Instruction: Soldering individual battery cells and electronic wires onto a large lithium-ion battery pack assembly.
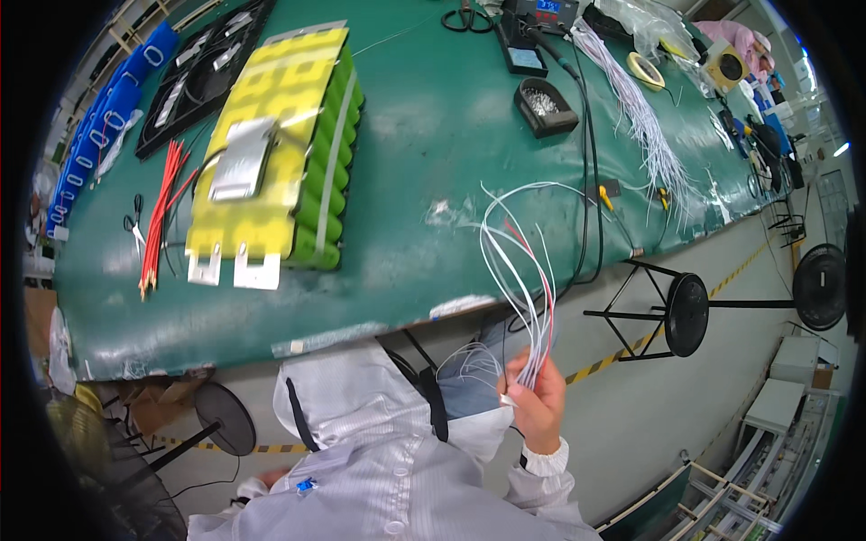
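Observation:
In front of my body, past the table's front edge, my right hand point(537, 406) is closed round a bundle of thin wires point(532, 307). Most of the wires are white, with one red among them. Their loose ends fan up over the green table, and a small white connector point(508, 399) shows by my thumb. Down at my left side, only a sliver of my left hand point(273, 475) shows past the white coat, its fingers hidden. On the table at left stands a battery pack point(316, 180) of green cells with a yellow top and a silver plate.
Red wires point(162, 212) and scissors point(135, 221) lie left of the pack. Farther back are a black tray point(207, 72), a soldering station point(541, 18), a tip-cleaner holder point(546, 106) and a white wire bundle point(636, 108). Stools point(686, 316) stand beyond the table's front edge.

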Demonstrator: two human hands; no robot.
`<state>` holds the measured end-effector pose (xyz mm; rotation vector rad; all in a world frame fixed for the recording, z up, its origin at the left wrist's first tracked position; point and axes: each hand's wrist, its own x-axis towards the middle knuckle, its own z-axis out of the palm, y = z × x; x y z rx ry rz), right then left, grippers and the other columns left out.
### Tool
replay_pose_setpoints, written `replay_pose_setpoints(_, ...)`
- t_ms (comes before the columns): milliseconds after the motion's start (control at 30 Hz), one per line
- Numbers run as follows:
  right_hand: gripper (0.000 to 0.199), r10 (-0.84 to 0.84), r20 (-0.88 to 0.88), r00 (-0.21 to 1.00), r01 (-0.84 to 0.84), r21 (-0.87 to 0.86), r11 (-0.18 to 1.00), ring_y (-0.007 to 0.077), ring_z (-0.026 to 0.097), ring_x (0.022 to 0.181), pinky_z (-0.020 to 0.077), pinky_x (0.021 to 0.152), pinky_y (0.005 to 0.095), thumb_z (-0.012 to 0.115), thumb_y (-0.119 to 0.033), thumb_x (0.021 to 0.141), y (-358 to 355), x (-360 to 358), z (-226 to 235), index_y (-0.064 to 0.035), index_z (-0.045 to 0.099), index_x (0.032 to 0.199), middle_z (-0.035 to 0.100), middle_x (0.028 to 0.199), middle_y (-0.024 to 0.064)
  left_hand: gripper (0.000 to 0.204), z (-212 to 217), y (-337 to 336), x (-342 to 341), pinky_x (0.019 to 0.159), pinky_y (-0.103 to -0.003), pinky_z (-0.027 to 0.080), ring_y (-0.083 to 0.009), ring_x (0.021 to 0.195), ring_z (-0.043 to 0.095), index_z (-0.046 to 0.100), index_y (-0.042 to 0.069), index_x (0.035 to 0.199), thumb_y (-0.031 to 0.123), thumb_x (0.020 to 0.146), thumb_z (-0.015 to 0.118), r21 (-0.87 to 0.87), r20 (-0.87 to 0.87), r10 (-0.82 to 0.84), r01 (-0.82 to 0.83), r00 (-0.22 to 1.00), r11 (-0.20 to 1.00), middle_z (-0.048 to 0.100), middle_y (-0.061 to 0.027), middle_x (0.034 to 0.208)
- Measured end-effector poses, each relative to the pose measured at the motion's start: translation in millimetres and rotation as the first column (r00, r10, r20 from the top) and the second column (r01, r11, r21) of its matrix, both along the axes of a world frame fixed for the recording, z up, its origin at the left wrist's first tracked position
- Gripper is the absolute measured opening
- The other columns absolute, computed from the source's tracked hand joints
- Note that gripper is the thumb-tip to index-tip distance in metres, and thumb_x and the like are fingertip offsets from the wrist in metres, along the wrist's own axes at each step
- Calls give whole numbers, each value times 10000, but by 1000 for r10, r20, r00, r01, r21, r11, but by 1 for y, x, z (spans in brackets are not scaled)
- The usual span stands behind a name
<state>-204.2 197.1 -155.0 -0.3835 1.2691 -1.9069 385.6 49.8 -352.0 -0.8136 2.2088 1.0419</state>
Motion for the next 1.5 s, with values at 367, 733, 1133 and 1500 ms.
replay_pose_setpoints(367, 287, 52, -141, 989, -37, 103, 994, 131, 504, 665, 421, 601, 264, 664, -106, 829, 18, -59, 18, 29, 559, 1059, 514, 871, 58, 297, 198, -74, 86, 852, -426, 501, -304, 995, 630, 604, 39, 1084, 135, 803, 624, -5, 603, 102, -124, 791, 992, 653, -209, 1049)
replay_pose_setpoints(733, 285, 18, -32, 999, -22, -133, 991, 142, 481, 601, 390, 488, 259, 622, -30, 789, -77, 69, 21, 21, 495, 1039, 479, 912, 94, 155, 275, -126, -355, 631, -368, 496, -251, 718, 567, 486, 66, 781, 121, 735, 623, -633, -602, -602, 146, 524, 760, 491, -71, 762)
replay_pose_setpoints(1133, 237, 172, -128, 977, -189, -136, 973, 166, 572, 695, 472, 625, 285, 623, -54, 874, -96, 105, 39, 3, 495, 1066, 500, 900, 89, 318, 245, -120, -428, 809, -288, 523, -117, 895, 630, 584, -4, 1148, 283, 1031, 512, 813, -508, 511, 191, 693, 550, 654, -57, 974)
replay_pose_setpoints(1500, 175, 86, -17, 996, -87, -45, 995, 122, 551, 814, 463, 762, 270, 589, -16, 918, -57, 93, -12, -25, 493, 1065, 501, 989, 57, 348, 273, -118, -404, 952, -380, 509, -208, 909, 661, 510, -59, 1237, 225, 1062, 412, 910, -373, 675, 108, 636, 401, 628, -89, 856)
